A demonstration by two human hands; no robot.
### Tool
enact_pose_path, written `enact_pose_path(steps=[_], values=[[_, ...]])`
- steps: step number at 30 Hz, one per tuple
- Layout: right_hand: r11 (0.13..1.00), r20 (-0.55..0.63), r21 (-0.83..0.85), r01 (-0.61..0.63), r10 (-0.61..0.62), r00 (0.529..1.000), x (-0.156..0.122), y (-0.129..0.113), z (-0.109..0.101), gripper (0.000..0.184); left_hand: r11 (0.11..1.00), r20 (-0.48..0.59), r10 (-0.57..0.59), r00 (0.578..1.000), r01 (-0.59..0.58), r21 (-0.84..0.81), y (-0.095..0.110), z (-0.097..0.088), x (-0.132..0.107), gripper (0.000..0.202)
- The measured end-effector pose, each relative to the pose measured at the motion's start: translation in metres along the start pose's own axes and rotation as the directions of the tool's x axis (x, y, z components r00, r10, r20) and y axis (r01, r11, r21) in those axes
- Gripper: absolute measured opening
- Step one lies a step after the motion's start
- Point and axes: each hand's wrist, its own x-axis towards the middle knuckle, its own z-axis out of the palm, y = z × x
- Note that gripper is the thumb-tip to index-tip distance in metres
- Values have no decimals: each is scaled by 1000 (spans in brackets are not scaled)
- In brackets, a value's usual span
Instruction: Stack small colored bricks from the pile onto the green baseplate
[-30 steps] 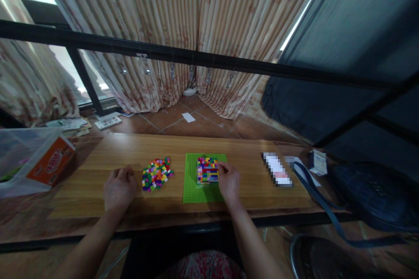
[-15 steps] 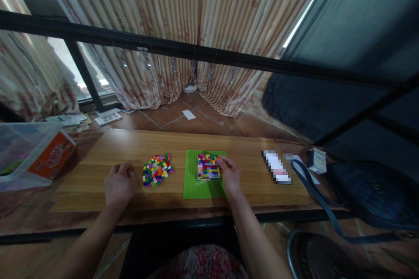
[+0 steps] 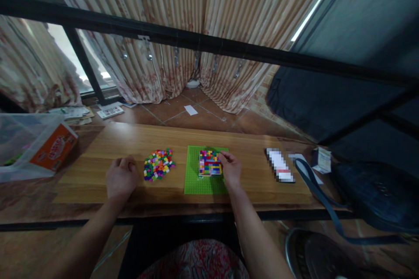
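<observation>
Both hands and everything on the tabletop [image 3: 251,170] had risen slightly in my view since the earlier frame, barely shifting against one another. My right hand [image 3: 231,171] was the nearer: its bent fingers seemed to touch the upper right edge of the brick block [image 3: 209,163], which lay just left of them on the green baseplate [image 3: 193,185], near mid-frame. I couldn't tell whether they gripped anything. The block looked squarish, many-coloured, without a clear long axis. My left hand [image 3: 121,178] lay curled left of the loose bricks [image 3: 159,165], its grip unclear.
</observation>
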Motion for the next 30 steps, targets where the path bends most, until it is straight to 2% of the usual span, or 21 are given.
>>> enact_pose_path(steps=[6, 10, 13, 16, 18, 20, 23, 25, 27, 29, 30], values=[[999, 27, -29, 14, -13, 1000, 2, 4, -1, 40, 1000, -8, -5, 1000, 5, 5, 0, 1, -1, 35], [999, 54, 12, -39, 39, 998, 0, -1, -4, 45, 1000, 21, -17, 1000, 16, 20, 2, -1, -1, 35], [997, 22, 40, -68, 67, 998, -5, -9, -11, 46, 1000, 25, -5, 1000, 4, 21, 2, -1, -1, 34], [999, -52, 33, -17, 18, 998, -13, -20, -16, 43, 1000, 19, -10, 1000, 10, 22, 1, 1, -2, 33], [998, -46, -13, 60, -61, 997, -22, -29, -15, 41, 1000, 16, -18, 1000, 17, 21, 1, 2, -3, 33], [985, 15, -81, 150, -149, 989, -36, -37, -9, 38, 1000, 12, -18, 1000, 17, 19, 1, 2, -4, 34], [949, 185, -179, 261, -228, 956, -65, -41, 9, 32, 1000, 15, -11, 1000, 11, 12, 2, 1, -4, 33], [895, 372, -255, 366, -258, 892, -85, -39, 26, 25, 1000, 17, -17, 1000, 17, 9, 2, 1, -5, 32], [803, 517, -337, 491, -278, 809, -100, -33, 44, 22, 1000, 16, -22, 1000, 22, 9, 2, 1, -5, 31], [708, 597, -404, 579, -276, 753, -107, -25, 62, 23, 1000, 10, -15, 1000, 15, 2, 2, 1, -6, 31], [662, 618, -441, 606, -266, 740, -107, -21, 71, 25, 1000, 7, -7, 1000, 7, -5, 2, 2, -6, 31]])
